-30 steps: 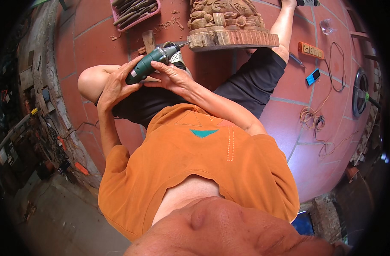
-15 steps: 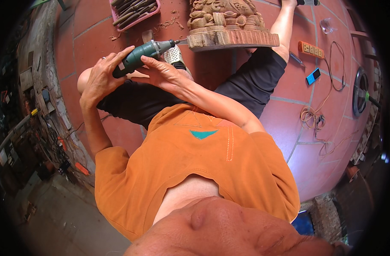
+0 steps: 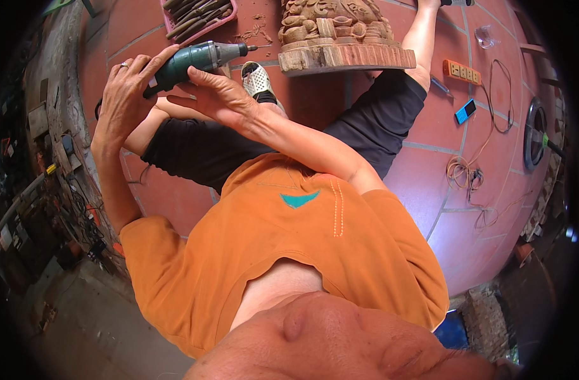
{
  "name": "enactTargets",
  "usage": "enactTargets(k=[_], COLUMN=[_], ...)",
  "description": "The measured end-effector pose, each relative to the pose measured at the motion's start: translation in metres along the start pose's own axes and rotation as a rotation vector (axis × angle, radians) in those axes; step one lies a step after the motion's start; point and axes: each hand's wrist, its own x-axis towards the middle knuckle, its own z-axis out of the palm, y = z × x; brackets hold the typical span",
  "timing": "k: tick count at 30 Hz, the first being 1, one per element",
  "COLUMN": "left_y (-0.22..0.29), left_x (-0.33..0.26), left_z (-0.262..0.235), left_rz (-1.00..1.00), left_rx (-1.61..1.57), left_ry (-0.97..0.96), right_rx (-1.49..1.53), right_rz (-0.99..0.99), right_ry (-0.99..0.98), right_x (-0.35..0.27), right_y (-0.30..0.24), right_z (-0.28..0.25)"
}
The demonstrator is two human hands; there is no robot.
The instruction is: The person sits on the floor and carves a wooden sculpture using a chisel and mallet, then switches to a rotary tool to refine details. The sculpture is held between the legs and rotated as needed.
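A green die grinder (image 3: 204, 58) with a grey nose and a thin metal bit is held up in front of me, its bit pointing right. My left hand (image 3: 123, 92) is wrapped round its rear end. My right hand (image 3: 221, 100) supports the body from the near side, thumb against the casing; some of its fingers are hidden. The bit's tip ends just left of a carved wooden sculpture (image 3: 340, 31), with a small gap seen between them. That sculpture stands on a thick rough-edged base between my legs.
A pink basket (image 3: 234, 14) of carving tools stands far left, with wood shavings (image 3: 258, 33) beside it. On the right lie an orange power strip (image 3: 462, 73), a blue phone (image 3: 465, 112), a tangled cord (image 3: 470, 175) and a round black-rimmed object (image 3: 534, 135). My sandalled foot (image 3: 258, 81) is below the grinder.
Both hands have shifted left and slightly farther away with the die grinder. Its bit has left the edge of the carving's base, and the tool lies more level.
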Motion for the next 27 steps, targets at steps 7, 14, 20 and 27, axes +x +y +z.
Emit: enactTargets(k=[7,14,20,27], left_y=[-0.007,-0.017,-0.02,-0.017], left_x=[0.006,0.026,0.048,0.051], left_z=[0.031,0.028,0.03,0.042], left_rz=[0.013,0.007,0.064,0.016], left_rx=[-0.319,-0.545,-0.708,-0.733], left_ry=[-0.216,-0.633,-0.904,-0.986], right_rx=[-0.028,-0.065,-0.085,-0.05], right_rz=[0.034,0.048,0.08,0.071], right_ry=[0.213,0.249,0.303,0.344], right_x=[-0.016,-0.028,-0.036,-0.041], right_y=[0.002,0.007,0.01,0.009], right_z=[-0.025,-0.026,-0.029,-0.035])
